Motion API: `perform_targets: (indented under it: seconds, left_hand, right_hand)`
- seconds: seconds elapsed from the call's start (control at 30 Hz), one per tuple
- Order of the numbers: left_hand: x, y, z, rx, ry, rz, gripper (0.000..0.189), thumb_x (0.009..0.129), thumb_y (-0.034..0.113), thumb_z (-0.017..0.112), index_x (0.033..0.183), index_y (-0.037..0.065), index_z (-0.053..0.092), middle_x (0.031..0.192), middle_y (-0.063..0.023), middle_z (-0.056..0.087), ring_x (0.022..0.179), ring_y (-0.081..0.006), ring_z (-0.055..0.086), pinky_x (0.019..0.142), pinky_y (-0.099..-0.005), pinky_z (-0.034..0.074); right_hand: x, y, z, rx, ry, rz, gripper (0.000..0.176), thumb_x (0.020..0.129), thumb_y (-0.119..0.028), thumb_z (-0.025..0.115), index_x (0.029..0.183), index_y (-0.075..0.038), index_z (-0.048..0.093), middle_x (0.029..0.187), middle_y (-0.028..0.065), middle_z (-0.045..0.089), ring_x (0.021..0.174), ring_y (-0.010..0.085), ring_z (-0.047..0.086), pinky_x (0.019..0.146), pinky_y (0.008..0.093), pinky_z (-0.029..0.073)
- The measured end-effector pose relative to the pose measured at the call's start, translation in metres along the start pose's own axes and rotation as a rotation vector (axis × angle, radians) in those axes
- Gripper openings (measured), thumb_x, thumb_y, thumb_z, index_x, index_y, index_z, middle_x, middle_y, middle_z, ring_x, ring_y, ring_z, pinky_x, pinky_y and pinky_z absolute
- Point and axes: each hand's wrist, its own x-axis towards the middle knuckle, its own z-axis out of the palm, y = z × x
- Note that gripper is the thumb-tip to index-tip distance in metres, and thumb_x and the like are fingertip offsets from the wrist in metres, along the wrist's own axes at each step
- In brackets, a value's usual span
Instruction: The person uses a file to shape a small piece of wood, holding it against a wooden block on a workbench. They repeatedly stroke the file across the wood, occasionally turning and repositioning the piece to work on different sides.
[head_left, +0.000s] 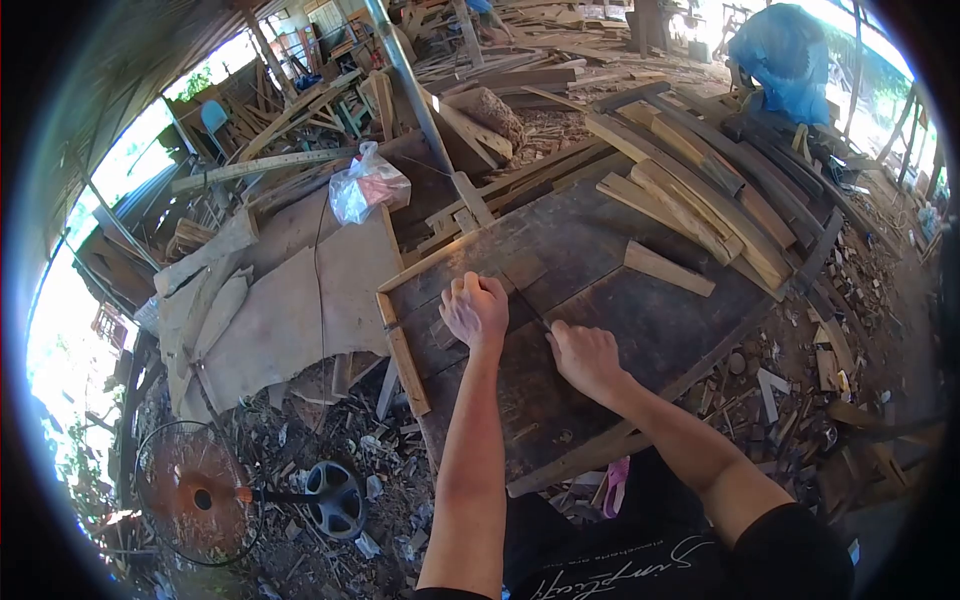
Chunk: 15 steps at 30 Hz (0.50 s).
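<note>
My left hand (475,308) is closed in a fist over the dark wooden workbench (640,330), near the wooden strip (402,360) along its left edge. Whatever its fingers wrap round is hidden. To its right, my right hand (588,355) is closed on a thin dark rod-like tool (541,319) that points up and left across the bench. A flat brown piece of wood (524,268) lies on the bench just beyond both hands. The light wooden wedge (668,268) rests farther right on the same top.
Long planks (690,190) are stacked on the bench's far right. A plastic bag (368,185) sits beyond a pale sheet (290,300) at left. A fan (200,490) stands at lower left, on ground strewn with wood scraps. A blue cover (780,60) drapes something behind.
</note>
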Motion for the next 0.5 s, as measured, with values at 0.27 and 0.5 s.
perform_targets:
  seconds: [0.27, 0.5]
  left_hand:
    - [0.002, 0.000, 0.000, -0.010, 0.038, -0.019, 0.020, 0.084, 0.023, 0.056, 0.073, 0.008, 0.061, 0.080, -0.0146, 0.064, 0.081, -0.0366, 0.061, 0.072, -0.0487, 0.046]
    - [0.001, 0.002, -0.005, -0.036, -0.018, -0.043, 0.020, 0.084, 0.023, 0.056, 0.074, 0.007, 0.061, 0.082, -0.0148, 0.065, 0.083, -0.0367, 0.061, 0.074, -0.0487, 0.046]
  right_hand:
    - [0.039, -0.001, 0.025, 0.019, 0.089, -0.042, 0.020, 0.093, -0.025, 0.060, 0.085, -0.007, 0.060, 0.069, 0.0167, 0.067, 0.069, 0.0386, 0.068, 0.064, 0.0500, 0.053]
    - [0.006, -0.002, 0.000, -0.013, -0.009, 0.007, 0.020, 0.094, -0.025, 0.059, 0.086, -0.006, 0.061, 0.069, 0.0172, 0.067, 0.067, 0.0378, 0.069, 0.064, 0.0499, 0.053]
